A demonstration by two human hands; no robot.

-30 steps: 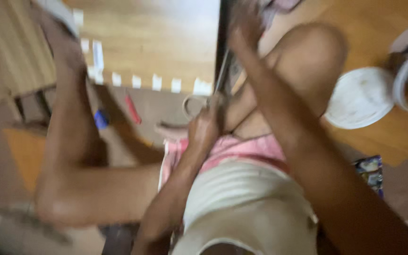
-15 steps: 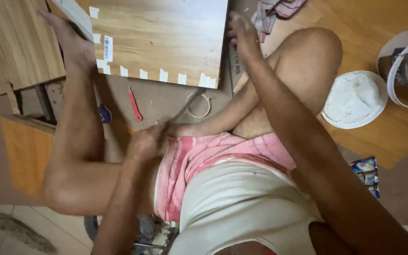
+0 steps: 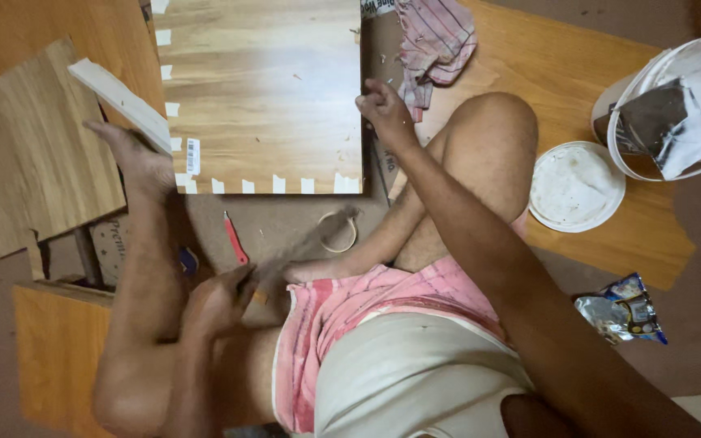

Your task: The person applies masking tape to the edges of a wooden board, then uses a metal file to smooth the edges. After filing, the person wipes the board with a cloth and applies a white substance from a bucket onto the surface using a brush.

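Observation:
My left hand point(image 3: 222, 298) is low by my lap, closed on a thin dark tool point(image 3: 310, 243). The tool is blurred and angles up to the right. My right hand point(image 3: 383, 101) reaches forward with its fingers curled on the right edge of a wood-grain board point(image 3: 265, 97) lying flat on the floor. White tape pieces point(image 3: 277, 185) line the board's near edge. My left foot point(image 3: 135, 158) rests at the board's near left corner, beside a white strip point(image 3: 119, 101). A tape ring point(image 3: 338, 233) and a red cutter point(image 3: 234, 239) lie between my legs.
A striped cloth point(image 3: 440, 40) lies past the board. To the right stand a white lid point(image 3: 576, 186) and a white bucket point(image 3: 675, 105). A foil packet point(image 3: 622, 308) lies lower right. More wood panels point(image 3: 30, 170) sit at left, and an orange panel point(image 3: 58, 349) at lower left.
My left hand has come down and left from the board's edge to my lap, bringing the thin tool. My right hand stays at the board's right edge.

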